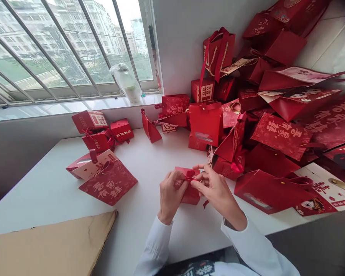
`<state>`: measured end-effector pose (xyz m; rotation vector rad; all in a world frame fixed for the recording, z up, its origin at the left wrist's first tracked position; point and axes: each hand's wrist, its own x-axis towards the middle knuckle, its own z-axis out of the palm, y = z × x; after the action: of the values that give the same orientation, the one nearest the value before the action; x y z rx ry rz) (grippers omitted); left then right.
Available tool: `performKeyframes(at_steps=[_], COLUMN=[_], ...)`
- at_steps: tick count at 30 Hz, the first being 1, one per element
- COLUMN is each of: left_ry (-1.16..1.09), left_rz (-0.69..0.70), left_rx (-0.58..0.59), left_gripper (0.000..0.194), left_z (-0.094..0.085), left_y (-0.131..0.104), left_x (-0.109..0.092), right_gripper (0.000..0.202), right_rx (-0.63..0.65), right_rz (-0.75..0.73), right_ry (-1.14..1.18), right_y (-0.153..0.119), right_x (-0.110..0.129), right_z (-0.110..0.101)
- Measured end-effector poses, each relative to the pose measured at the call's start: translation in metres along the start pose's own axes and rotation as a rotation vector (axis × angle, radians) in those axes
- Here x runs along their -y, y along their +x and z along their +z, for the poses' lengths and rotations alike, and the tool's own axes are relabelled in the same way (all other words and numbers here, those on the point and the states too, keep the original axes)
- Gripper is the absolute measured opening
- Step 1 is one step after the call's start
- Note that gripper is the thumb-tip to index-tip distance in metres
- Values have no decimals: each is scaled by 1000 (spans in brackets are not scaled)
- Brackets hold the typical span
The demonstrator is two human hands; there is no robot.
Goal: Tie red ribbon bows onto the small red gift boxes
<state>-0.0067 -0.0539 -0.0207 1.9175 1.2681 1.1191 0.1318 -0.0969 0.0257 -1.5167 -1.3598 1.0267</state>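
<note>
A small red gift box [190, 196] with pale lettering rests on the white table in front of me. Across its top runs a red ribbon [190, 174], looped like a bow. My left hand [171, 191] pinches this ribbon from the left between thumb and fingers. From the other side, my right hand [211, 187] has thumb and index finger on the ribbon too, its other fingers curled loosely. One ribbon tail hangs past the box's right side. The fingers partly cover the knot.
A big heap of red gift boxes [281, 132] fills the right. More red boxes stand left, including a tilted one [109, 184]. Cardboard [51, 245] lies at the lower left of the white table [149, 161]. A plastic-wrapped cup [129, 86] stands on the sill by the barred window.
</note>
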Motion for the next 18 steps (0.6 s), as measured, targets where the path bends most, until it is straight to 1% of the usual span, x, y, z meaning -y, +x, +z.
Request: performKeyframes(at_steps=[4,6,9,12,14,16,18], left_ry=[0,-15,-80,-169,-189,-153,-106], left_rz=[8,2,-51,-127,-160,-155,-131], left_rx=[1,-7,-9,7,1,-5,-3], left_gripper=[13,14,15,7,12,15,8], left_z=[3,3,3,2,2,2,2], left_y=[-2,-3,-3,-2,-2,-2,-2], left_x=[0,-1,-3,-6,-8,-7,-5], right_gripper=[29,28,29,35,37,37,36], right_rx=[-59,-67,-66,-32,12,30,14], right_rz=[-148,-177,-174,-173,-182,-179,-154], right_ry=[-225,-346,-478,-491,-448,-389,-336], right_y=[13,26,44,47,40,30,20], right_x=[25,32,40,47,48,45,37], right_z=[6,6,4,7,11,16,17])
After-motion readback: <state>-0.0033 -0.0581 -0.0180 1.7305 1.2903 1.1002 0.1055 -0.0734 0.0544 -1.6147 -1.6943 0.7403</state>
